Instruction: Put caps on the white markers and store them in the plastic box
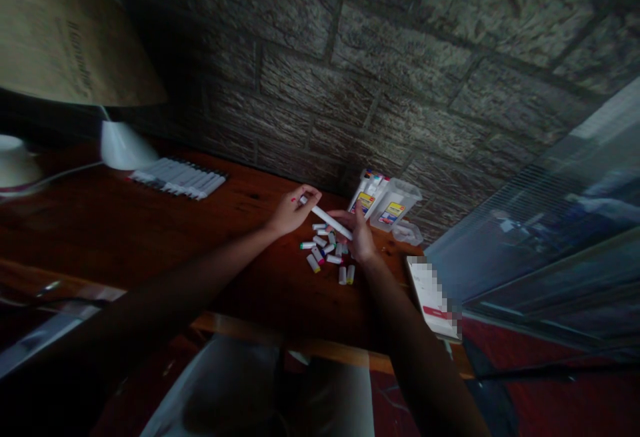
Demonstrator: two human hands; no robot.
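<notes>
A white marker [327, 218] slants down to the right between my two hands above the table. My left hand [293, 211] is closed on its upper end, with fingertips and thumb pinched together. Red marks show on that hand. The marker's lower end reaches the palm of my right hand [362, 238], whose thumb points up, apart from its outstretched fingers; I cannot tell whether it bears on the marker. Beneath the hands lies a loose pile of white marker caps [320, 255] with coloured ends, among them green, yellow and pink.
At the left, a row of markers [185, 178] lies near a lamp [125, 143]. Behind my right hand stand a clear box with markers [369, 190] and another clear plastic box [397, 203], a clear lid [407, 232] beside them. A white booklet [433, 300] lies at the table's right edge.
</notes>
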